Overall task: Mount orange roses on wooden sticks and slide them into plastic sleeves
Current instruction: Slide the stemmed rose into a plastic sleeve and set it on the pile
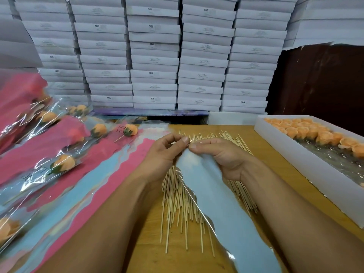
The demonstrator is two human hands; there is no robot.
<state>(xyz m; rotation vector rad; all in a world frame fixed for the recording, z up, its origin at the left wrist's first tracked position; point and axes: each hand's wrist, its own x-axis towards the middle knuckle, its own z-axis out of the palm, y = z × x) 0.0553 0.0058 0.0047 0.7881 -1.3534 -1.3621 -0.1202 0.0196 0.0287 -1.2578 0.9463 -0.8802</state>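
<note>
Nearest, a pale blue plastic sleeve (222, 198) was stretched from the lower edge up toward the middle of the wooden table (275, 174), lying over a spread pile of wooden sticks (177, 201). Its upper end was pinched by the left hand (163, 152) between thumb and curled fingers, and by the right hand (218, 156) in the same manner, the two sets of fingertips almost touching. To the left, finished sleeves holding orange roses on sticks (63, 164) were heaped over flat pink and blue sleeves (110, 174). At the right, loose orange roses (315, 133) were kept in a long white tray (295, 154). Behind everything, white boxes (153, 56) were stacked high.
</note>
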